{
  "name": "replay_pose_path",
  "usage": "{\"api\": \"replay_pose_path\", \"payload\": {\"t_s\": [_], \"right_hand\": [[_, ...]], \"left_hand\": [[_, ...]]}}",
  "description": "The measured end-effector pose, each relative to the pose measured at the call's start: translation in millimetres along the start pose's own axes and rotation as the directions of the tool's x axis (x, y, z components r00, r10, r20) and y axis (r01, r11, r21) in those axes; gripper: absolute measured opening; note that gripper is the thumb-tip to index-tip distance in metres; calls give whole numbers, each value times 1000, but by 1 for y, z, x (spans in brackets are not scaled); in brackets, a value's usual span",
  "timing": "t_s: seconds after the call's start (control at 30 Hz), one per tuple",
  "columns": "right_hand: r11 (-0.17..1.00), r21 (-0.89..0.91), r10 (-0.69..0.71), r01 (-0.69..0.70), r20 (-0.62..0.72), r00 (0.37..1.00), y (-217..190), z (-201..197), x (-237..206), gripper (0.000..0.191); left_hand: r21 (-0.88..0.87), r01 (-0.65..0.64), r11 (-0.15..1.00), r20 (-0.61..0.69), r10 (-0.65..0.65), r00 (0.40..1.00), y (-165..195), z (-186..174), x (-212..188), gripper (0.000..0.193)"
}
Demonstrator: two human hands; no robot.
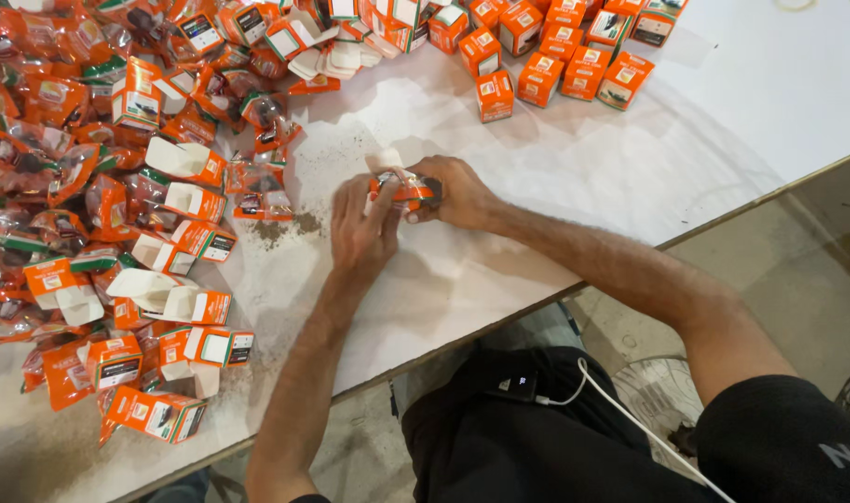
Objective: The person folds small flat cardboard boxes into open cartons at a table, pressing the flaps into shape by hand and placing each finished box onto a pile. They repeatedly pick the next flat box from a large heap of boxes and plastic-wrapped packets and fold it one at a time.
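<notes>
On the white surface [555, 177], dusted with grit and flanked by heaped orange cartons [117, 233] and closed boxes [560, 56] above a concrete floor [797, 279], both hands, left [361, 233] and right [453, 191], grip a small orange packet [404, 189].

Small orange packet [404, 189] in crinkled clear plastic, lying sideways near frame centre, clasped at both ends just above the white desk [574, 168].

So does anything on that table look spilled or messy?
Yes: a patch of dark grit lies on the white table, left of the hands, beside the loose heap of orange packets.
</notes>
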State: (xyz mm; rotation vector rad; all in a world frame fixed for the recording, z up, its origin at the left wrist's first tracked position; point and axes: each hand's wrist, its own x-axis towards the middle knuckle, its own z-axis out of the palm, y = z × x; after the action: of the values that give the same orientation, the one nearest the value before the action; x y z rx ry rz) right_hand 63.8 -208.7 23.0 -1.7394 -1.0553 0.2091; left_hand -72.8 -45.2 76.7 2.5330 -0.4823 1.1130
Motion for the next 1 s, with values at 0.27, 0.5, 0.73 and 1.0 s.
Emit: {"api": "replay_pose_path", "payload": {"t_s": [0.27, 0.5, 0.73, 1.0], "right_hand": [[974, -127, -189, 185, -19, 982, -1, 0, -2, 69], [1000, 12, -19, 19, -39, 999, -21, -1, -10, 78], [940, -208, -286, 270, -51, 957, -33, 0, -14, 61], [896, -340, -305, 286, 0, 953, -36, -1, -12, 51]], "left_hand": [[170, 201, 965, 78, -217, 973, -2, 9, 6, 20], [-398, 775, 491, 218, -770, 600, -6, 34, 15, 41], [-459, 832, 310, 379, -779, 500, -14, 31, 19, 21], [-668, 739, -92, 618, -621, 481, -54, 21, -10, 25]]}}
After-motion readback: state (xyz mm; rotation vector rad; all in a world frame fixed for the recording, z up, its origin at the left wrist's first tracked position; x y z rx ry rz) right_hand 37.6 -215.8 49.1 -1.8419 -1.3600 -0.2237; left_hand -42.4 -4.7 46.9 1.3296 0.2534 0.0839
